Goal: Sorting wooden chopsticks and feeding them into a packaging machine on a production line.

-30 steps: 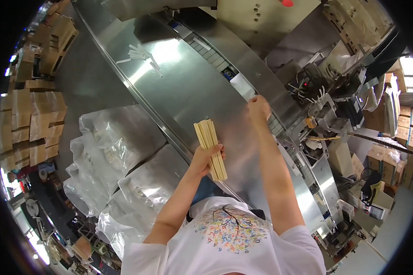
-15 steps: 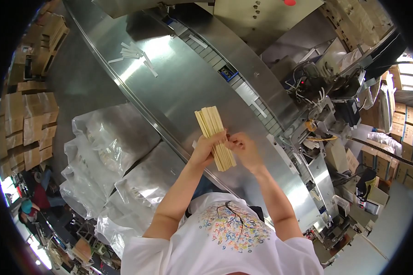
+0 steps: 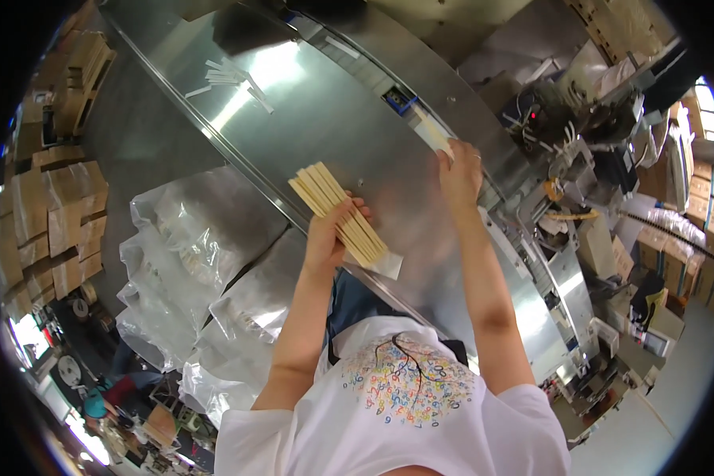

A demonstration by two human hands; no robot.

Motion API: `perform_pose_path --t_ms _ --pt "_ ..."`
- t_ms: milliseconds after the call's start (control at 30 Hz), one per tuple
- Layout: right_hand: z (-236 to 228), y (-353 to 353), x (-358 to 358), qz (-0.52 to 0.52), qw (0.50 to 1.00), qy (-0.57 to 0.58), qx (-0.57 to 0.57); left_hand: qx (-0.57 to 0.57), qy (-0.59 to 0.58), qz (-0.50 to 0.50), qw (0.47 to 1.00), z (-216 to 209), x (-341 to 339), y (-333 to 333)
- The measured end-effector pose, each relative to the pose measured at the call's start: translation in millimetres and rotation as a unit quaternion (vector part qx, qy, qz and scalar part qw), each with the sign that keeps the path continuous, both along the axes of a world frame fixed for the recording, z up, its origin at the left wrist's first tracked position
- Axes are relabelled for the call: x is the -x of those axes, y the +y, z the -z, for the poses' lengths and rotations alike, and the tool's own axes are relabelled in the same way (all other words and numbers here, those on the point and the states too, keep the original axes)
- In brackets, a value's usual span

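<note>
My left hand [image 3: 332, 230] is closed round a bundle of pale wooden chopsticks [image 3: 313, 190], held at a tilt above the metal table. A white, paper-like piece [image 3: 387, 265] shows at the bundle's lower end. Over the conveyor track along the table's far side, my right hand [image 3: 462, 174] has its fingers together at the near end of a pale pair of chopsticks [image 3: 431, 127]. That pair lies along the track, just past a blue-edged part [image 3: 401, 101]. The right fingertips are partly blurred.
The steel table [image 3: 293, 143] runs diagonally under both hands. Thin white strips [image 3: 234, 78] lie loose at its far left. Clear plastic bags [image 3: 190, 230] are piled beside its near edge. Machinery with cables [image 3: 563, 143] stands at the right, and cardboard boxes [image 3: 75, 190] are stacked at the left.
My right hand has left the bundle and reached right and away to the conveyor track with a pair of chopsticks. The left hand has shifted slightly left with the bundle, now tilted more.
</note>
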State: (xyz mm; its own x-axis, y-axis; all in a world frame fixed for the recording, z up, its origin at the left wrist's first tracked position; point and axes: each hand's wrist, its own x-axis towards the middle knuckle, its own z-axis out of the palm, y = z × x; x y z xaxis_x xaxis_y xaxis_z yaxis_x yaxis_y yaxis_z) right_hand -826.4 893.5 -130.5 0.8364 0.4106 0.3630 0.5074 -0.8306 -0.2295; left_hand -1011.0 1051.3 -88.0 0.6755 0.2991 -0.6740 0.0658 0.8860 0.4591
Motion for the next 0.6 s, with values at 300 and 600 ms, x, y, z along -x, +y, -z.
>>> perform_pose_path --t_ms 300,600 --pt "-19 -148 186 0.066 0.898 0.412 -0.139 -0.085 -0.007 0.165 0.983 -22 8 -46" --pt "-12 -478 374 0.723 0.654 0.216 -0.063 -0.003 -0.008 0.471 0.882 -27 -16 -207"
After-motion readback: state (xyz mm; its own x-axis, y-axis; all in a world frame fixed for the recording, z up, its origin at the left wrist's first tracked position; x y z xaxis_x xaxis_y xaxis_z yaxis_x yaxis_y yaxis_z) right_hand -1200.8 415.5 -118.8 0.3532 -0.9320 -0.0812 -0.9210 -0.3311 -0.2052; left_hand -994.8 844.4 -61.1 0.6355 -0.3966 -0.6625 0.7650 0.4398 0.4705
